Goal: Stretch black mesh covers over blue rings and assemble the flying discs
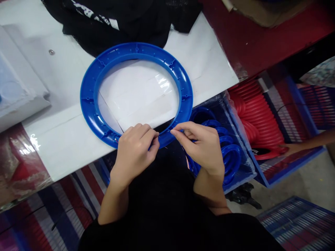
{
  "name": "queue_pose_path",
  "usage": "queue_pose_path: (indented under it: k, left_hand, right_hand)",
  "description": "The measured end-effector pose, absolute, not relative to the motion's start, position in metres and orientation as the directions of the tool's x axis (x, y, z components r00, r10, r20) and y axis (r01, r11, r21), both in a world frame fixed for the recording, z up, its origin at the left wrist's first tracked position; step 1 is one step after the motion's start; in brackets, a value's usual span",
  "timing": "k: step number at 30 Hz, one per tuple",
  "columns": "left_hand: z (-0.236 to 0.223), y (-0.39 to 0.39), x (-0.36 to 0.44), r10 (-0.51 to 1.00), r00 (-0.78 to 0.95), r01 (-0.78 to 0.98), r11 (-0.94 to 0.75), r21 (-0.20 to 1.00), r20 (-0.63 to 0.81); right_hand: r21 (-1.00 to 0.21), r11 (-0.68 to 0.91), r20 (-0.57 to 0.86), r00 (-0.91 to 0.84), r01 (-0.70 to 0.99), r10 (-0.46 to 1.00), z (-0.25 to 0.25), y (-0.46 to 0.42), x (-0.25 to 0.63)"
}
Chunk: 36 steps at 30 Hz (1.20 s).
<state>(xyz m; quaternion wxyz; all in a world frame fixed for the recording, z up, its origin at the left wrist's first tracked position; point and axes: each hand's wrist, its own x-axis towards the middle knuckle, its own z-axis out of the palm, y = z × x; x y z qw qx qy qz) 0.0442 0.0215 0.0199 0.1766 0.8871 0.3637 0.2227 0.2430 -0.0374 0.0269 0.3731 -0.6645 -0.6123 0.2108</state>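
A blue plastic ring (pixel 87 85) with small posts around its channel lies at the front edge of the white-covered table, its near rim close to my body. My left hand (pixel 137 148) is over the near left part of the rim, fingers curled, thumb and forefinger pinched together. Whatever sits in that pinch is too small to name. On the near right of the rim, my right hand (pixel 200 143) also pinches thumb and forefinger together, its other fingers curled. Something tiny may be between them; I cannot make it out.
Black cloth (pixel 125 21) lies behind the ring. A small metal piece (pixel 51 52) rests at left, near a white box (pixel 21 76). To the right, a blue crate (pixel 251 167) holds blue rings (pixel 231 157) and red rings (pixel 264 115); another person's hand (pixel 290 150) touches a red one.
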Motion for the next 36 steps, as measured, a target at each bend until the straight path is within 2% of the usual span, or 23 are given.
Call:
queue_pose_path:
  k: [4,7,15,21,27,36]
  left_hand:
    - [0.02,0.022,0.044,0.723,0.636,0.57,-0.676,0.467,0.269]
    - [0.02,0.023,0.044,0.724,0.634,0.575,-0.677,0.46,0.272]
    - [0.018,0.023,0.044,0.714,0.634,0.563,-0.69,0.454,0.299]
    - [0.019,0.023,0.044,0.712,0.637,0.572,-0.693,0.439,0.294]
    - [0.019,0.023,0.044,0.711,0.642,0.57,-0.692,0.443,0.285]
    - [0.017,0.024,0.045,0.718,0.637,0.569,-0.683,0.459,0.279]
  right_hand:
    - [-0.681,0.096,0.266,0.124,0.726,0.956,0.021,-0.033,0.244]
    - [-0.649,0.089,0.31,0.156,0.755,0.938,0.014,-0.033,0.243]
    - [-0.704,0.016,0.336,0.313,0.71,0.888,-0.007,-0.041,0.242]
    - [-0.694,0.006,0.41,0.388,0.72,0.825,-0.016,-0.042,0.235]
    - [-0.708,-0.111,0.357,0.489,0.697,0.796,-0.019,-0.051,0.215]
    - [-0.838,-0.148,0.212,0.564,0.525,0.798,-0.019,-0.048,0.216]
